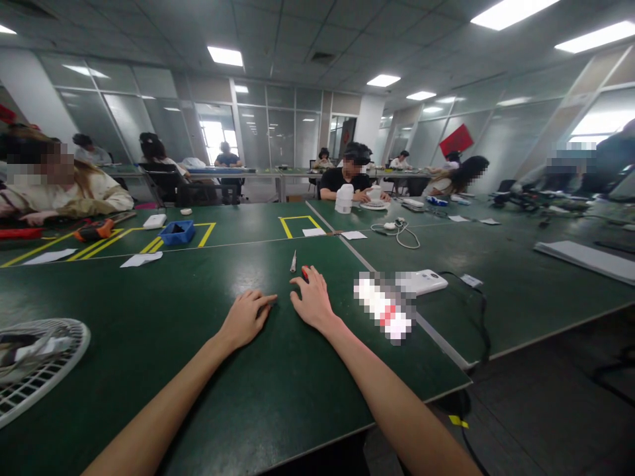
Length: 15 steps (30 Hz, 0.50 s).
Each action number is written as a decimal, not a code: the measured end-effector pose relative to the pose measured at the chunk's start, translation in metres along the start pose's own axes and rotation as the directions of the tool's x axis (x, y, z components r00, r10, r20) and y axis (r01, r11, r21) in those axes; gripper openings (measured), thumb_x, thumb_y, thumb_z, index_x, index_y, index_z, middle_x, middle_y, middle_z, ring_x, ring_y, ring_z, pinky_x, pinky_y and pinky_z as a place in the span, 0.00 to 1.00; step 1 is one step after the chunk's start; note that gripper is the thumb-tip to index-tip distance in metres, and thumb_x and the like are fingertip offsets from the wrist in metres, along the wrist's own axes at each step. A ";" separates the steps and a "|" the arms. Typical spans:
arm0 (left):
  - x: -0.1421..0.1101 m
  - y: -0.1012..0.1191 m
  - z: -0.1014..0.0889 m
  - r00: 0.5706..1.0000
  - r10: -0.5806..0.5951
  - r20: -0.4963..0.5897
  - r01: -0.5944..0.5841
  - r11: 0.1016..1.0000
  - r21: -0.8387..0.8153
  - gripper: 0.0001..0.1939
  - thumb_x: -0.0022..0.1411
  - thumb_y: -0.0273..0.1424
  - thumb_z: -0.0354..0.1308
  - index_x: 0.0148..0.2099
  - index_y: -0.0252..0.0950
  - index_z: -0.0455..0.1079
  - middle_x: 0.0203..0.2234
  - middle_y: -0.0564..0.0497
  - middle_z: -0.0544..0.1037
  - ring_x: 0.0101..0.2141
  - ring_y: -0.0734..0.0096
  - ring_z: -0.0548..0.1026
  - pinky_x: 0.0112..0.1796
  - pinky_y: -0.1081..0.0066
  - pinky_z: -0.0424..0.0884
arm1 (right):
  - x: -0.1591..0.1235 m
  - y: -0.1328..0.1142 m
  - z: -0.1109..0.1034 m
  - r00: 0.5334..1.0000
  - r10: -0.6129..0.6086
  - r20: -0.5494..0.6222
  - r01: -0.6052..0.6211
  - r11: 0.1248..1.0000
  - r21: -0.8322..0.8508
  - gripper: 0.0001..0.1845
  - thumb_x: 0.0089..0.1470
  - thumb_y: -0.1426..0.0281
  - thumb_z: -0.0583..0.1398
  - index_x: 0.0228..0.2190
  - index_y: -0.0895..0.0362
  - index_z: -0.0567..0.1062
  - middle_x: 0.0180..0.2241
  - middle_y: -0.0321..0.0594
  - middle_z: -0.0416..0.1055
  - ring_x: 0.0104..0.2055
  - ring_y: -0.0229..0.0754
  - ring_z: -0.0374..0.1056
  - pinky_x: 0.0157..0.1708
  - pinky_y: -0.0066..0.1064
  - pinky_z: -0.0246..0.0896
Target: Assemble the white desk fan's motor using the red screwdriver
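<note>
My left hand (248, 317) rests low over the green tabletop, its index finger stretched to the right and the other fingers loosely bent. Nothing shows in it. Opposite it, my right hand (312, 299) has its fingers spread, thumb towards the left hand. A small red piece (305, 272) shows at its fingertips, mostly covered; whether the fingers touch it cannot be told. Just beyond lies a small, slim whitish object (293, 262) with a thin pointed end facing away, apart from both hands.
A white device (424, 282) with a black cable lies right of my right arm, beside a pixelated bright patch. At left stands a white slotted basket (74, 344). Farther off are a blue bin (177, 233), paper slips, yellow tape and a white cable (404, 231). People sit around the tables.
</note>
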<state>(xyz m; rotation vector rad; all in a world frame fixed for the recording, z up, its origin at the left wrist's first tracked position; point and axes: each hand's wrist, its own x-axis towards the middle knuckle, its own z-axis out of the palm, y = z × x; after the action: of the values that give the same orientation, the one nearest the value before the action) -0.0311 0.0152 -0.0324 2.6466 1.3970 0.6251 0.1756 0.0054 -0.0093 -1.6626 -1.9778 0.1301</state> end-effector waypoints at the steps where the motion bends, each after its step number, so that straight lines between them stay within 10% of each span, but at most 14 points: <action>1: 0.000 -0.001 0.001 1.000 -0.001 -0.012 0.001 1.000 -0.006 0.19 0.71 0.30 0.48 0.59 0.39 0.73 0.43 0.44 0.78 0.46 0.58 0.74 0.48 0.57 0.70 | 0.000 0.000 0.002 1.000 -0.026 -0.002 0.027 1.000 0.007 0.19 0.59 0.72 0.60 0.51 0.55 0.77 0.68 0.52 0.59 0.74 0.55 0.45 0.69 0.54 0.41; 10: -0.005 -0.010 -0.004 0.994 -0.033 -0.107 0.018 0.989 -0.144 0.25 0.65 0.29 0.50 0.63 0.35 0.66 0.42 0.45 0.81 0.45 0.58 0.77 0.52 0.55 0.72 | -0.006 -0.007 0.007 0.950 -0.306 0.063 0.306 0.952 -0.005 0.17 0.61 0.72 0.59 0.51 0.55 0.78 0.64 0.51 0.65 0.72 0.54 0.50 0.70 0.57 0.37; 15: -0.018 -0.047 -0.048 0.937 -0.199 -0.287 0.181 0.979 -0.088 0.26 0.64 0.35 0.51 0.63 0.34 0.66 0.48 0.43 0.79 0.51 0.54 0.74 0.55 0.52 0.70 | -0.015 -0.018 0.014 0.889 -0.393 0.234 0.411 0.911 -0.030 0.26 0.67 0.58 0.55 0.63 0.54 0.69 0.68 0.52 0.61 0.74 0.57 0.47 0.70 0.61 0.31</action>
<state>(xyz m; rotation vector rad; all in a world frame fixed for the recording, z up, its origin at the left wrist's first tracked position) -0.0948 0.0226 -0.0062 2.4050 1.6535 1.0530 0.1547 -0.0095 -0.0189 -1.2892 -2.4864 0.0867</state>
